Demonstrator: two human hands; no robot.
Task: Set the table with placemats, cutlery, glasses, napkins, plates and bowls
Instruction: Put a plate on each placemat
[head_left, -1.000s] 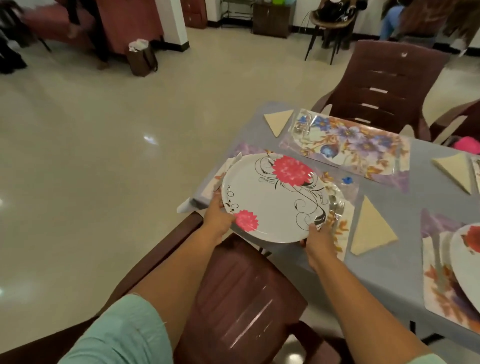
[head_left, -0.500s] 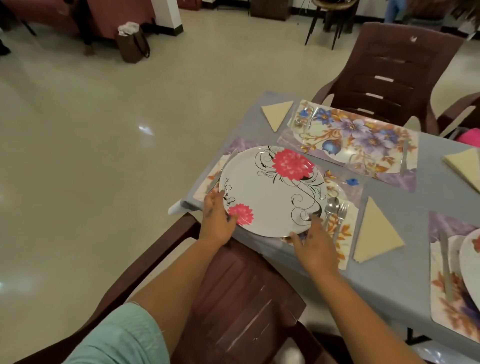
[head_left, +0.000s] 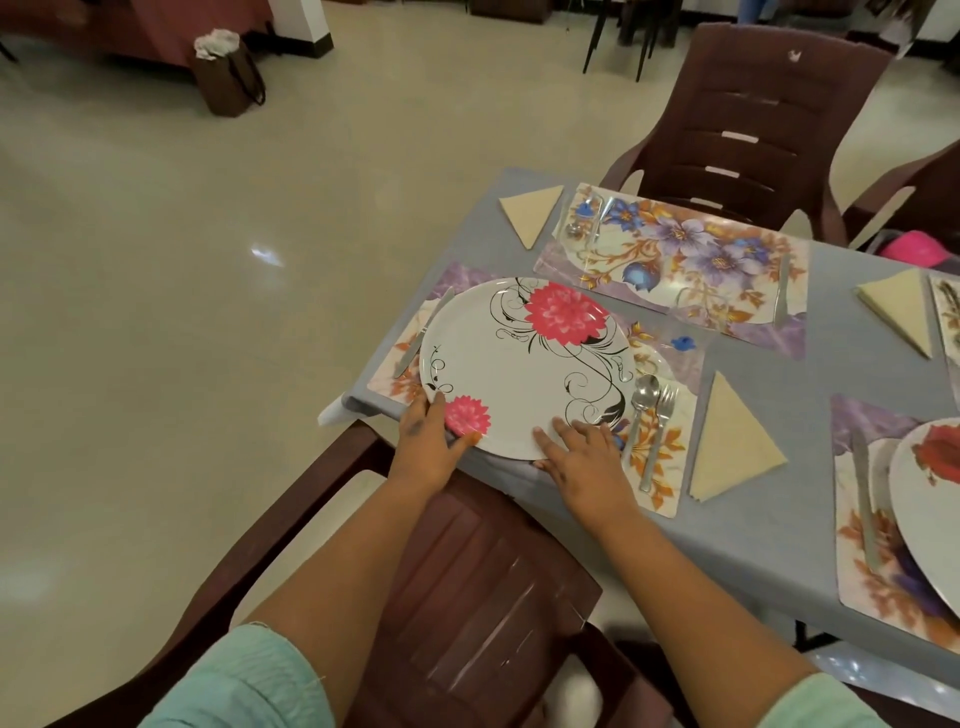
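Both arms reach forward, left hand (head_left: 427, 446) and right hand (head_left: 584, 457) flat, fingers spread.

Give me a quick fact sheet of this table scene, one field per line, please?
Plate: white flowered plate lying on the near placemat
Left hand: left hand on the plate's near rim
Right hand: right hand flat at the plate's near edge
Cutlery: spoon and fork right of plate, knife left
Napkin: folded triangle beside the placemat
Far placemat: no plate

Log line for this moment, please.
plate flat on near placemat | left hand, right hand on near rim | far placemat lacks plate
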